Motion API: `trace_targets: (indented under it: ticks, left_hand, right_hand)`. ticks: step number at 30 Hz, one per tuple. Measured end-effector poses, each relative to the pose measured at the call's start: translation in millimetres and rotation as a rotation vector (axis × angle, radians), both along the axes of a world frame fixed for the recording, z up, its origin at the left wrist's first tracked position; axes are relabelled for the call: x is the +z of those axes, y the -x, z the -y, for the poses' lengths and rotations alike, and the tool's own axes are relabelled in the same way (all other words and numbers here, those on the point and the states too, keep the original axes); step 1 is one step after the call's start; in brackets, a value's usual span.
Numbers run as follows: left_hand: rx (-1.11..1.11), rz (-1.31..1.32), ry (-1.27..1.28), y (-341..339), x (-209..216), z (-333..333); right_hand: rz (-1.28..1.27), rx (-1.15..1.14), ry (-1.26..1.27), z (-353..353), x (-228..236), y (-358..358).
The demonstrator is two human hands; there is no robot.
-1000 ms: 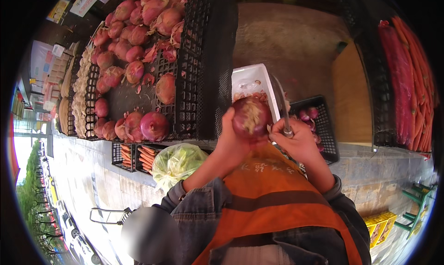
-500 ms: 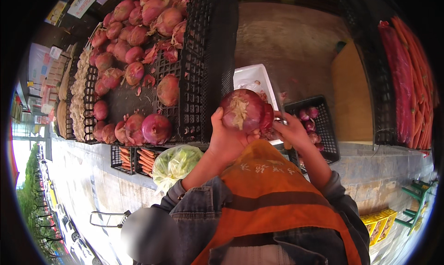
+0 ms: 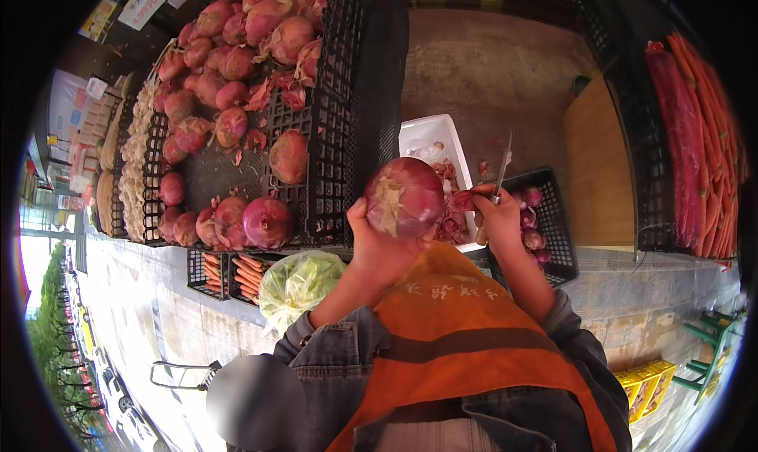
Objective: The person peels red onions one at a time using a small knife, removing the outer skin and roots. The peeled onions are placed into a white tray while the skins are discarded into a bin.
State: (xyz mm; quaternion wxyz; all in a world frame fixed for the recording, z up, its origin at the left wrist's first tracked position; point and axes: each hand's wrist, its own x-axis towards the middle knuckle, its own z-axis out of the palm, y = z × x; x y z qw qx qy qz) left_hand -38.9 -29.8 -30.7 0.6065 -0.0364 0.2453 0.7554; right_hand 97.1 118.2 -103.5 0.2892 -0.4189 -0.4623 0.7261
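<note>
A large red onion rests in my left hand, whose fingers curl round its left and lower sides. Dry tan skin still clings to the middle of the onion. In my right hand is a knife, its blade pointing up and away from me. A loose strip of red onion skin is pinched at that hand's fingertips, apart from the onion. Beneath both hands stands a white box with onion peelings in it.
To the left, a black crate holds many red onions. Smaller onions lie in a black basket beyond my right hand. A bag of green vegetables and crates of carrots are at lower left; a wooden panel stands right.
My right hand has moved right, away from the onion, carrying the knife and a strip of skin. The knife blade now points upward. My left hand still holds the onion, shifted slightly left.
</note>
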Motion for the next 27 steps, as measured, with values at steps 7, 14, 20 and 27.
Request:
trace_targets:
  ticks: [7, 14, 20, 27]
  left_hand:
    - [-0.154, -0.207, 0.098, -4, 2, -7]
    - [-0.149, -0.99, 0.261, -5, -14, -6]
    - [-0.115, -1.523, 0.29, -14, 18, -10]
    - [0.005, -1.531, 0.248, -19, 8, -12]
  right_hand:
    - [0.087, 0.349, -0.025, -15, -22, -6]
    - [-0.194, 0.443, 0.282, 16, 35, -20]
    - [-0.073, 0.352, -0.205, 25, 57, -28]
    - [-0.156, 0.273, -0.35, 35, 57, -34]
